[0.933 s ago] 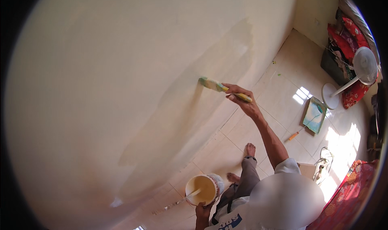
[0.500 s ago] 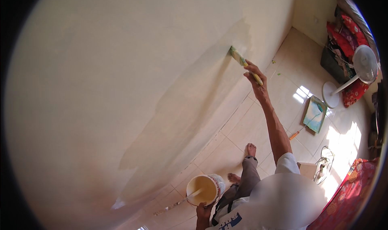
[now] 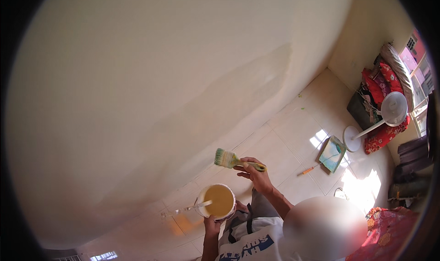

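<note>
My right hand [image 3: 257,173] is closed around the handle of a wide paintbrush [image 3: 226,158]. The brush has green-stained bristles and hangs in the air up and to the right of a white bucket [image 3: 232,209]. Yellowish-cream liquid [image 3: 219,197] fills part of this bucket. My left hand [image 3: 211,225] grips the bucket at its near side, low by the rim. A pale, smeared stick [image 3: 188,208] leans across the bucket's left rim, one end in the liquid. Beyond my hands, a darker, damp-looking band [image 3: 238,84] runs slantwise across the cream wall [image 3: 137,54].
On the tiled floor to the right lies a paint tray [image 3: 332,154] with an orange-handled roller [image 3: 308,170]. Farther back stands a white pedestal fan [image 3: 395,109] beside red patterned cushions [image 3: 384,135]. Red patterned fabric [image 3: 385,233] hangs at the lower right.
My right hand has drawn the brush off the wall, down and left toward the bucket. The view has shifted, and the bucket now appears slightly higher and farther left.
</note>
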`<state>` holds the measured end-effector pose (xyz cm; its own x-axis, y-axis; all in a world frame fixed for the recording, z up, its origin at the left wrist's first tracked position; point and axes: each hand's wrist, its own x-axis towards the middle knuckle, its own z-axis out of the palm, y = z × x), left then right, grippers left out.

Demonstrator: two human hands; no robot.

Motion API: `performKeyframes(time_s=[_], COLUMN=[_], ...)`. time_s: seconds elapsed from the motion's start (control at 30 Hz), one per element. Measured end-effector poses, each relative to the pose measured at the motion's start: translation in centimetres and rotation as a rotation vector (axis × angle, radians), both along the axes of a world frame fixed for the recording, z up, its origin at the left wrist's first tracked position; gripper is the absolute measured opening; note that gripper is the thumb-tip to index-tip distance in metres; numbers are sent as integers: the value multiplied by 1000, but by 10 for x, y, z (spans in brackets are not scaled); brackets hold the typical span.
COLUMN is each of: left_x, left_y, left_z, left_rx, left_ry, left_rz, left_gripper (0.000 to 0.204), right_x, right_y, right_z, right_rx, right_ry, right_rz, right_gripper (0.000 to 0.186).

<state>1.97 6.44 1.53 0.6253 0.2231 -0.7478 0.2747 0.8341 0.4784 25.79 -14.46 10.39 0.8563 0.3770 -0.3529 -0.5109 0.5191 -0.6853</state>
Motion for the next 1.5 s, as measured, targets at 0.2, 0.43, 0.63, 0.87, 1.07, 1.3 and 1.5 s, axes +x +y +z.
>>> performKeyframes(time_s=[0.2,0.43,0.63,0.87,1.07,1.3,1.5], left_x=[-21,-4,-6,-5,-23,-31,-42], left_y=[10,-9,-15,-35,-31,-28,-25], left_z=[-70,-35,-41,-1,-14,-33,-71], left_rx=[370,302,12,72,180,591,441], left_ry=[-265,-23,-33,-109,-208,-246,-252], left_rz=[-285,-288,-63,-9,-69,-287,-117], left_gripper=[62,42,59,49,51,35,45], right_x=[-43,-71,-78,-84,-79,-61,-62], right_y=[-18,-14,-10,-23,-30,-23,-7], right_z=[-39,-6,24,36,24,-8,-18], right_rx=[138,125,-71,-108,-140,-252,-336], right_ry=[228,266,132,150,201,191,94], right_rz=[-169,9,164,164,209,301,362], right_gripper=[24,28,33,40,42,48,55])
